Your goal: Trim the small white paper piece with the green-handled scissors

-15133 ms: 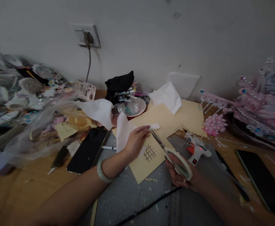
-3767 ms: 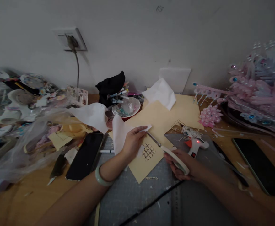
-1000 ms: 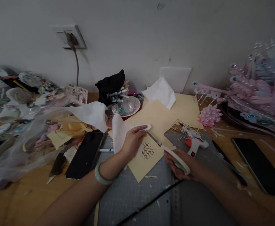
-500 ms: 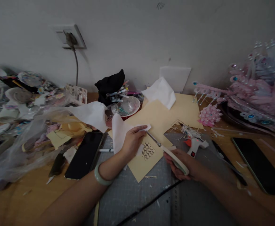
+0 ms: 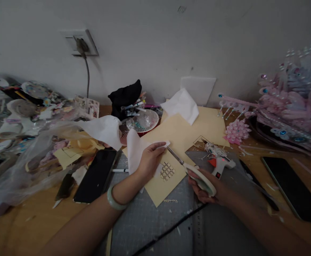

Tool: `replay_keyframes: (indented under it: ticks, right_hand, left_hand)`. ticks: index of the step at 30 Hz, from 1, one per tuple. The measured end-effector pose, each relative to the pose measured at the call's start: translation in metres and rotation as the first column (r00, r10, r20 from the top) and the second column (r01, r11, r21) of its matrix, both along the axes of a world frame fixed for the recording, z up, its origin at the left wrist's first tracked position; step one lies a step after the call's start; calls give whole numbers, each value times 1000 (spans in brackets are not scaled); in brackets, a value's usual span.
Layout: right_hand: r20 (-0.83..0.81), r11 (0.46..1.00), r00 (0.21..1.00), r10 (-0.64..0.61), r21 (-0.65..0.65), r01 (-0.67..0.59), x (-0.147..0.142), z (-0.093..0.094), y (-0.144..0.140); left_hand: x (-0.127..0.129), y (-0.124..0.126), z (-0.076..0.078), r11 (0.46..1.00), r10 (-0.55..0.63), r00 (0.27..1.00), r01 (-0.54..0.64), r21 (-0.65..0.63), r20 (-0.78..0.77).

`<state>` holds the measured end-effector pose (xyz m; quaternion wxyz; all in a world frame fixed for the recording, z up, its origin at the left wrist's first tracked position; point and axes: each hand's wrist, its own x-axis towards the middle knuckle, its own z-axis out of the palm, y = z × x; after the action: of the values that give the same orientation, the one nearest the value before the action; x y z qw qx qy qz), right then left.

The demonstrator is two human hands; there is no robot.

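My left hand (image 5: 150,160) pinches a thin white sheet (image 5: 135,149), paper or fabric, whose small tip shows past the fingertips. In my right hand (image 5: 202,181) is a pair of scissors (image 5: 183,162) with pale handles, its blades pointing up-left. The blade tips are beside the left fingertips, at the edge of the white tip; whether they touch it I cannot tell. Below the hands lies a yellowish card (image 5: 159,193) with a drawn pattern of black loops. It rests on a grey cutting mat (image 5: 150,227).
A glue gun (image 5: 222,165) lies right of the scissors. Dark phones (image 5: 94,177) flank the work on both sides, with a craft knife (image 5: 65,186) at left. Behind stand a bowl of beads (image 5: 151,122) and a black cloth (image 5: 126,97). Pink beaded ornaments (image 5: 238,131) fill the right.
My right hand and the scissors have drawn back slightly to the right and down. The blades look a little farther from the white tip. My left hand stays nearly still.
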<state>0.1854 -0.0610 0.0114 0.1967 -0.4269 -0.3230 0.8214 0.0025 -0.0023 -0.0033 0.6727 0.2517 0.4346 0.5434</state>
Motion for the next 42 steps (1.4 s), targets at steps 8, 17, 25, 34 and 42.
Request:
replay_keyframes:
  ticks: [8, 17, 25, 34, 42]
  right_hand:
    - [28, 1000, 1000, -5, -14, 6, -3, 3, 1]
    - [52, 1000, 999, 1, -2, -1, -3, 3, 1]
    - [29, 999, 1000, 10, 40, -11, 0, -1, 0]
    - [132, 999, 991, 20, 34, -25, -5, 8, 0]
    - [104, 999, 994, 29, 26, -32, -3, 2, 1]
  left_hand:
    - [0, 1, 0, 999, 32, 999, -32, 15, 22]
    - [-1, 2, -2, 999, 21, 999, -21, 29, 32]
    - [0, 0, 0, 1000, 13, 1000, -13, -5, 20]
    - [1, -1, 3, 999, 11, 1000, -11, -35, -20]
    - [1, -1, 1, 999, -11, 998, 9, -32, -67]
